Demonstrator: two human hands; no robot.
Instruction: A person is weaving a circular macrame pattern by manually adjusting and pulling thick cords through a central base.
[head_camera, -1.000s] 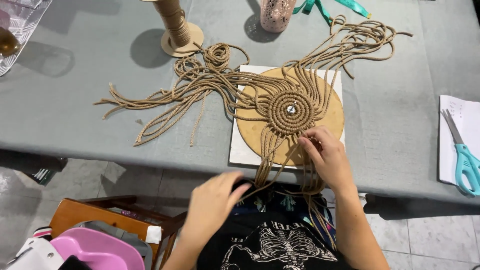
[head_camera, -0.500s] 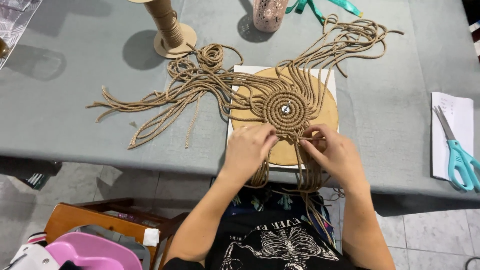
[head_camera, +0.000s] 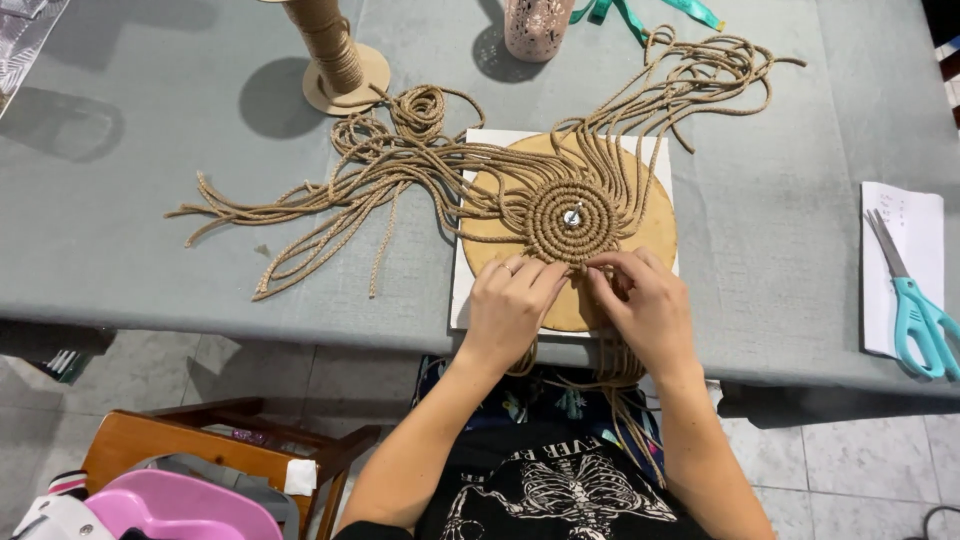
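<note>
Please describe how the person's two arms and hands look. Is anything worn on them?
Both forearms are bare: no sleeves reach them in this view. The left hand and the right hand wear no gloves, and I can see no rings, watch or bracelet. The black shirt below carries a white skeleton print.

Black shirt, white skeleton print

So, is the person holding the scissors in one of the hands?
No: the scissors lie on a white paper at the table's right edge, while the left hand and right hand both work the cords.
</note>
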